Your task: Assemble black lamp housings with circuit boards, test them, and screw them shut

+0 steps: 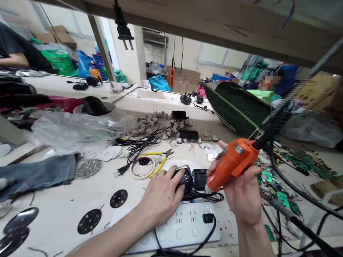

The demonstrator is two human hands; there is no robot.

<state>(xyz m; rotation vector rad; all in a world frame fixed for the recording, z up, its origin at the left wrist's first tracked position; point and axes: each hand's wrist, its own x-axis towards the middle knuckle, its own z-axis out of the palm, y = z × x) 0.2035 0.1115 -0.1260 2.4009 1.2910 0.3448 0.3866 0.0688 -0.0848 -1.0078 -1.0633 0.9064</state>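
Observation:
My left hand (pixel 162 194) is closed over a black, shiny device (pixel 186 180), its fingers curled round the top. An orange electric screwdriver (pixel 232 162) lies tilted in my right hand (pixel 242 189), which is wrapped round its body; its tip end points down and left. A black box-like part (pixel 200 178) stands between the two hands. Just below them is a white power strip (pixel 179 225) with a black plug (pixel 208 217) in it. Black cable (pixel 211 196) coils beside the box.
Yellow-handled cutters (pixel 160 160) and a tape roll (pixel 142 168) lie behind my left hand. Green circuit boards (pixel 305 160) cover the right side. A dark green bin (pixel 238 105) leans at the back. Black discs (pixel 89 221) lie left. Two people are in the background.

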